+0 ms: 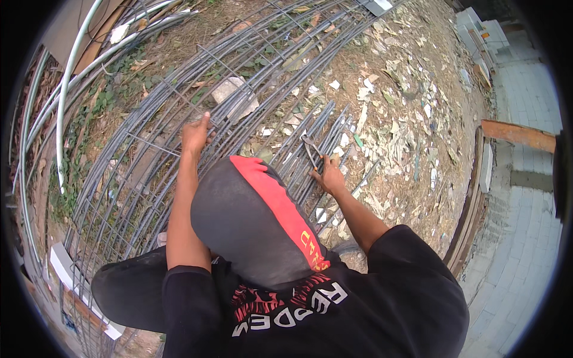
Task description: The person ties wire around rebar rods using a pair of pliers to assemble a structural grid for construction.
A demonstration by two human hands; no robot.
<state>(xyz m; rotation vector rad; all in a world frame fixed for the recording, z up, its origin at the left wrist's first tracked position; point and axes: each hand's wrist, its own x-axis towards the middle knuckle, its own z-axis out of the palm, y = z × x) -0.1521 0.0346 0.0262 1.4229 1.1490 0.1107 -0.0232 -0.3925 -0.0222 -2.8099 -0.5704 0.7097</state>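
My left hand (196, 136) is at a long cage of steel rebar (167, 101), its fingers curled around a bar near a crossing. Pincers (311, 153) are in my right hand (330, 175), which is closed on their handles. Their metal head points away from me, over a bundle of short, loose rebar rods (325, 128) on the ground. My bent knee in dark trousers with a red stripe (277, 206) rises between my arms and hides part of the rebar. Any wire at my left fingertips is too small to make out.
A pale stone block (236, 98) lies under the rebar cage. White pipes (71, 77) curve along the far left. Pale scraps and dry leaves (400, 119) litter the ground at right, beside a wooden edge (468, 221) and grey paving (519, 238).
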